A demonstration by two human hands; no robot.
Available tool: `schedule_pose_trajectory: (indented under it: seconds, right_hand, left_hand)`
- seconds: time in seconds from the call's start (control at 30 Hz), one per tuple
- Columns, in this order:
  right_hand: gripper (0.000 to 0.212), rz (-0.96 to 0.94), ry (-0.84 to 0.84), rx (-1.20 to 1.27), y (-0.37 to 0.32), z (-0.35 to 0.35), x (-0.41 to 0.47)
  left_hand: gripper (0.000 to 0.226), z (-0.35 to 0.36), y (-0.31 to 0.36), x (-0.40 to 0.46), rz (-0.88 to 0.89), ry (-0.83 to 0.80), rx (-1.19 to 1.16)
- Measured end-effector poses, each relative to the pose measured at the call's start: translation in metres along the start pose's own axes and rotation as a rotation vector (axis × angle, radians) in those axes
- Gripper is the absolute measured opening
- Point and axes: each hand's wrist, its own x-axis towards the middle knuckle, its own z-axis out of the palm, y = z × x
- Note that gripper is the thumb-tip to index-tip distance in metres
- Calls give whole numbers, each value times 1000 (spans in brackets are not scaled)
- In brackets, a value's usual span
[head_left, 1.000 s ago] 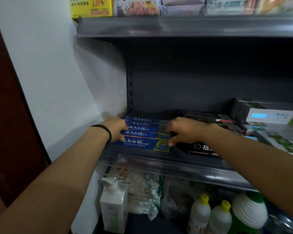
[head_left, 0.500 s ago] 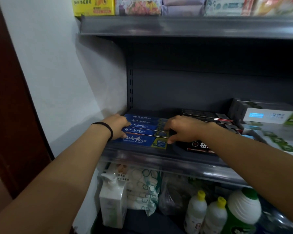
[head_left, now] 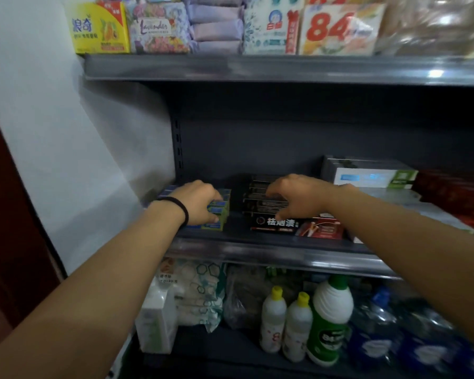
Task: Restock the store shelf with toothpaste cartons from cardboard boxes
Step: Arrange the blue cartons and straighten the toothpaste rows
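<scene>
open gap (head_left: 237,214) between carton stacks (head_left: 220,207)

Blue-and-green toothpaste cartons (head_left: 218,212), black-and-red cartons (head_left: 298,224), dark grey shelf (head_left: 257,251), yellow-capped white bottles (head_left: 272,321).
</scene>
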Motion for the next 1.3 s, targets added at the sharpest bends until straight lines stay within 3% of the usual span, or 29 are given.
schedule_pose_trajectory:
  seconds: [0.4,0.57,0.73,0.93,1.3]
  right_hand:
    - [55,194,-37,-2,85,26,-83]
    - [42,223,-54,-24,100,44,-83]
    - [45,238,-83,5,109,53,-77]
    - [24,236,-61,15,109,62,-69]
    - [41,165,-61,79,112,61,-58]
  left_hand:
    - [28,20,100,48,107,0,17]
    - [31,31,106,74,126,-23,49]
    - [38,41,112,92,156,-71,63]
    - [37,47,106,94,147,-48,55]
    - [20,44,88,84,137,-30,33]
